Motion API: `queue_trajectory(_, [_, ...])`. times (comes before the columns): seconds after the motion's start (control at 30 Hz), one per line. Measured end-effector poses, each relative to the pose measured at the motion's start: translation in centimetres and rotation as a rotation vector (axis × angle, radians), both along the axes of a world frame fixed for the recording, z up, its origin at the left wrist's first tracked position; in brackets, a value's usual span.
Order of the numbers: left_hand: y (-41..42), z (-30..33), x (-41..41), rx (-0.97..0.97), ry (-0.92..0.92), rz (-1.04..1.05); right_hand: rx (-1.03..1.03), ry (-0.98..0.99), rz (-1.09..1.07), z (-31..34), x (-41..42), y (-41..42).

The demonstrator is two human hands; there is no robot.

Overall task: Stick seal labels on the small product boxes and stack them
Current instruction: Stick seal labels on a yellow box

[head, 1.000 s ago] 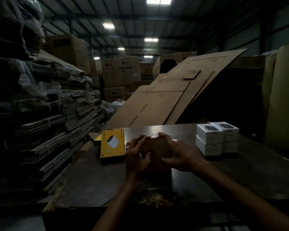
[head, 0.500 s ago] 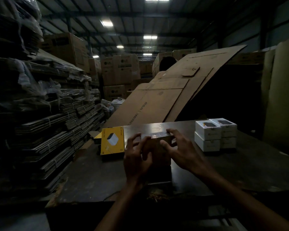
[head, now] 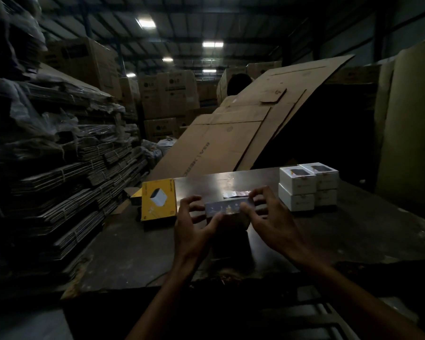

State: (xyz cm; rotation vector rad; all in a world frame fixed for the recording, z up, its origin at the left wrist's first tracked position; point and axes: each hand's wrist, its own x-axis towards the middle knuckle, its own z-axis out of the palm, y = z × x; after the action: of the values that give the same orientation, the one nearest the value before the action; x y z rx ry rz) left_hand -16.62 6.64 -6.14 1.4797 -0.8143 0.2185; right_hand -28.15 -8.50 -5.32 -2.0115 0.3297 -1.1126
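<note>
A small product box (head: 225, 209) sits between my hands, just above the dark table (head: 341, 236); its near face is in shadow. My left hand (head: 194, 227) grips its left end, thumb under the front edge. Pinching its right end is my right hand (head: 270, 217), with thumb and fingers. A strip of seal labels (head: 236, 193) lies on the table just behind the box. At the right stands a stack of white product boxes (head: 307, 186), two high and two deep.
A yellow product box (head: 158, 200) stands at the table's left edge. Bundles of flattened cartons (head: 66, 163) are piled on the left. A large cardboard sheet (head: 243, 128) leans behind the table, and tall cartons stand at the back.
My hands have opened from covering the box to holding it by its ends, and it has turned lengthwise. The label strip behind it has come into view.
</note>
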Motion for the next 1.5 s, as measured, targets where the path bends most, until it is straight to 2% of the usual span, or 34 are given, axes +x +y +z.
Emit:
queue_trajectory(0.2, [-1.7, -2.8, 1.4, 0.245, -0.064, -0.067, -0.07, 0.1, -0.049, -2.1, -0.7, -2.2])
queue_trajectory(0.33, [-3.4, -4.2, 1.3, 0.291, -0.034, -0.079, -0.125, 0.254, -0.097, -3.4, -1.6, -4.1])
queue_trajectory(0.7, [-9.8, -4.0, 2.9, 0.423, 0.034, -0.063, -0.298, 0.448, -0.123, -3.3, -0.5, -10.4])
queue_trajectory(0.97, [-13.8, -4.6, 3.8, 0.459, -0.005, -0.105, -0.339, 0.485, -0.205, -3.4, -0.3, -13.6])
queue_trajectory(1.23, [-17.0, -4.4, 4.9, 0.443, -0.006, -0.12, -0.427, 0.414, -0.248, -3.1, -0.4, -15.5])
queue_trajectory(1.5, [-17.7, -4.8, 5.3, 0.436, -0.03, -0.121, -0.431, 0.366, -0.265, -3.5, 0.0, -15.8])
